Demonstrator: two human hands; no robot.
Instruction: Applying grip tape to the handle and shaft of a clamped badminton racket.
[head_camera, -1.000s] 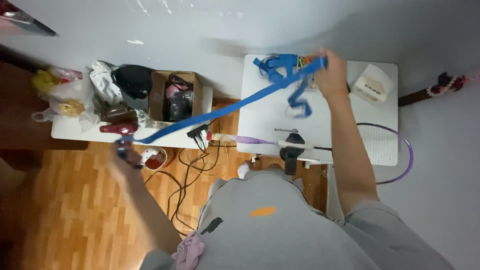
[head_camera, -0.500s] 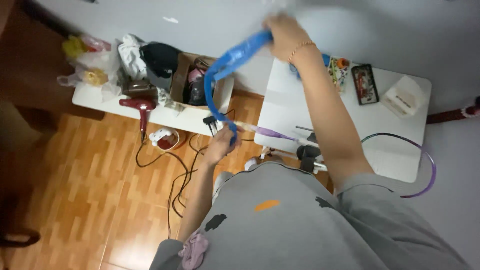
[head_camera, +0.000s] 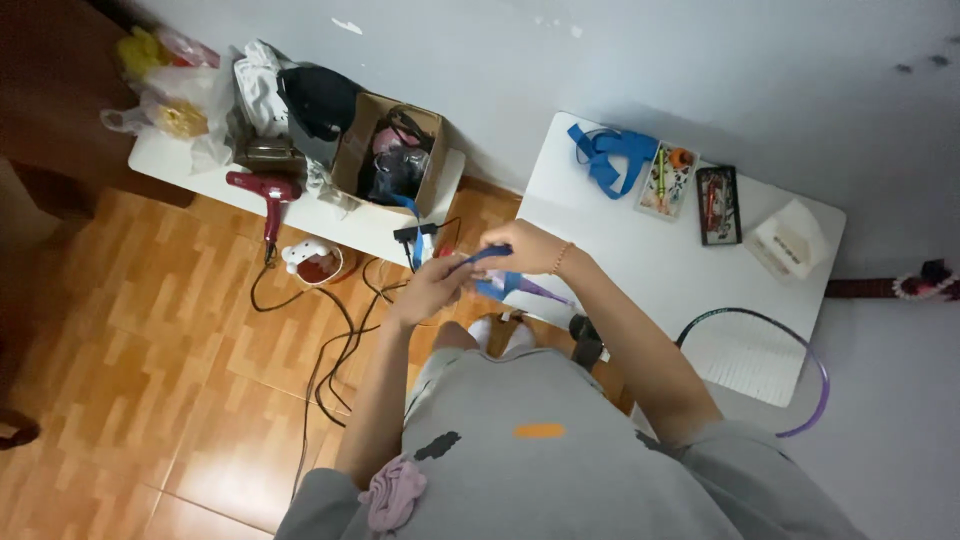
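Observation:
My left hand (head_camera: 432, 283) and my right hand (head_camera: 522, 247) are close together in front of my chest, between the two white tables. Both grip a blue strap (head_camera: 478, 259), which runs from one hand to the other; a short end hangs below my right hand. A bundle of more blue strap (head_camera: 612, 158) lies on the white table (head_camera: 580, 215) at its far left corner, apart from my hands.
On that table sit a small tray of bits (head_camera: 667, 180), a dark case (head_camera: 716, 204), a white box (head_camera: 795, 240) and a purple racket (head_camera: 760, 360). The left white shelf (head_camera: 350, 218) holds a cardboard box (head_camera: 392, 150), bags and a red hair dryer (head_camera: 262, 190). Cables trail over the wooden floor.
My right hand has come down from high over the table to meet my left hand. The long blue strap, stretched wide a second ago, is now gathered short between both hands.

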